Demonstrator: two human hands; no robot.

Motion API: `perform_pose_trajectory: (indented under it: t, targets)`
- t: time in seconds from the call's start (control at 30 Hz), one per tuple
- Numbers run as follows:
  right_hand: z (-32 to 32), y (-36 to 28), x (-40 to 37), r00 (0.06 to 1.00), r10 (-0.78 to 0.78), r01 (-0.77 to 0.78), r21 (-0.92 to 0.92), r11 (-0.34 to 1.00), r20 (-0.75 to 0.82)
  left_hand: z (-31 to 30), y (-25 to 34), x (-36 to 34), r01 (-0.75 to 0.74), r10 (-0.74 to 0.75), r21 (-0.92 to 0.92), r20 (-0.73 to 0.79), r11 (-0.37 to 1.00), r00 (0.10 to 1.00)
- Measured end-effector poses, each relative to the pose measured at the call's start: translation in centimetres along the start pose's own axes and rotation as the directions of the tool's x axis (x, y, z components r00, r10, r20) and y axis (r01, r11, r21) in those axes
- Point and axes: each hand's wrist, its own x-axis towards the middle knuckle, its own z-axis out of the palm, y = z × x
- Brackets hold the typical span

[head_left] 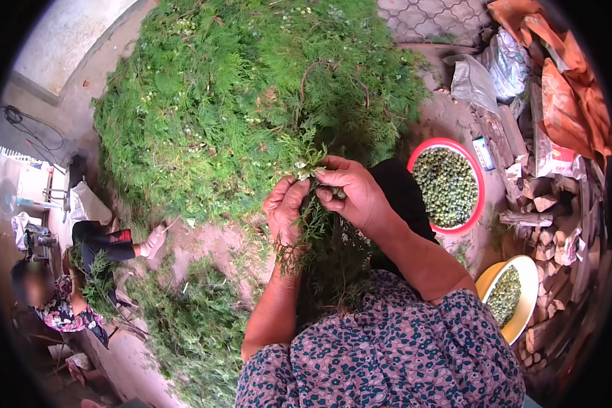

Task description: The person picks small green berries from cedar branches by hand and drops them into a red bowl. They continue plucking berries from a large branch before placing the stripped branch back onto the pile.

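Note:
Between my hands is a leafy evergreen sprig (313, 216), with scale-like foliage and pale green seed cones (302, 165) near its top. My left hand (284, 207) is closed, its thumb and finger pinching the sprig from the left. From the right, my right hand (355, 192) is closed on the sprig just below the cones; small greenish round things show under its curled fingers. More cut foliage (333, 268) lies over my lap beneath both hands. Directly ahead rises a large heap of green branches (211, 102).
At right are a red-rimmed basin (479, 178) of green cones and a yellow basin (528, 309) with more. Stacked firewood (544, 238), sacks (503, 64) and an orange cloth (568, 102) line the right edge. Another person (68, 299) sits at left beside a smaller branch pile (190, 319).

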Motion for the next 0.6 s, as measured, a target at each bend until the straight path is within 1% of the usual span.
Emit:
perform_pose_trajectory:
  t: [0.03, 0.07, 0.1, 0.13, 0.17, 0.2, 0.23, 0.27, 0.3, 0.37, 0.4, 0.43, 0.47, 0.5, 0.53, 0.57, 0.6]
  targets:
    - [-0.1, 0.0, 0.0, 1.0, -0.001, 0.001, 0.0, 1.0, 0.0, -0.3, -0.5, 0.3, 0.001, 0.0, -0.041, 0.036, 0.999, 0.999]
    - [-0.2, 0.1, 0.0, 1.0, -0.027, 0.027, -0.066, 0.997, -0.003, -0.5, -0.8, 0.5, 0.005, 0.001, -0.081, 0.072, 0.997, 0.997]
    - [-0.4, 0.1, 0.0, 0.999, -0.051, 0.05, -0.131, 0.99, -0.005, -0.6, -1.0, 0.5, 0.006, 0.0, -0.081, 0.072, 0.997, 0.997]
    - [-0.8, 0.3, 0.1, 0.999, -0.051, 0.05, -0.13, 0.99, -0.007, -0.5, -0.9, 0.4, 0.001, 0.001, -0.069, 0.027, 0.998, 1.0]
    - [-1.3, 0.6, 0.4, 0.999, -0.018, 0.015, 0.077, 0.997, 0.043, -0.4, -0.8, 0.4, -0.005, 0.004, -0.056, -0.017, 0.998, 1.0]
    - [-1.6, 0.5, 0.6, 0.995, 0.003, -0.031, 0.278, 0.96, 0.099, -0.4, -0.5, 0.2, -0.004, 0.004, -0.056, -0.015, 0.998, 1.0]
    - [-1.7, 0.1, 0.6, 0.995, 0.003, -0.031, 0.278, 0.96, 0.1, -0.6, -0.1, -0.1, 0.029, -0.028, -0.102, 0.018, 0.994, 0.999]
    - [-1.8, -0.6, 0.6, 0.998, -0.028, 0.008, 0.29, 0.957, 0.062, -0.7, 0.1, -0.3, 0.064, -0.057, -0.146, 0.051, 0.987, 0.997]
    - [-2.0, -1.2, 0.7, 0.998, -0.058, 0.048, 0.3, 0.953, 0.024, -0.7, 0.0, -0.1, 0.065, -0.058, -0.146, 0.051, 0.987, 0.997]
    - [-2.4, -1.6, 0.8, 0.996, -0.086, 0.078, 0.274, 0.959, 0.018, -0.7, -0.5, 0.2, -0.031, 0.027, -0.051, -0.074, 0.998, 0.997]
    - [-2.3, -1.8, 0.5, 0.995, -0.098, 0.093, 0.242, 0.966, 0.007, -1.3, -0.9, 0.5, -0.059, 0.06, 0.012, -0.051, 0.998, 0.997]
    - [-2.0, -2.2, 0.0, 0.994, -0.109, 0.107, 0.21, 0.972, -0.003, -0.9, -0.9, 0.3, -0.059, 0.06, 0.011, -0.052, 0.998, 0.997]
    - [-1.0, -2.3, -0.5, 0.989, -0.146, 0.149, 0.146, 0.978, -0.031, -0.4, -0.6, 0.1, -0.147, 0.155, 0.138, -0.045, 0.979, 0.987]
    - [-0.8, -2.1, -0.7, 0.989, -0.147, 0.15, 0.146, 0.978, -0.033, -0.1, -0.6, 0.0, -0.231, 0.246, 0.262, -0.024, 0.937, 0.969]
    - [-0.7, -1.9, -0.9, 0.985, -0.175, 0.175, -0.025, 0.984, 0.006, -0.3, -0.9, -0.1, -0.215, 0.224, 0.267, -0.002, 0.939, 0.975]
    - [-0.4, -1.7, -1.1, 0.979, -0.196, 0.202, -0.193, 0.96, 0.049, -0.3, -0.9, -0.1, -0.214, 0.222, 0.268, 0.003, 0.939, 0.975]
    - [0.3, -1.5, -1.6, 0.967, -0.248, 0.252, -0.323, 0.912, 0.055, -0.1, -0.9, -0.2, -0.269, 0.274, 0.362, 0.037, 0.893, 0.961]
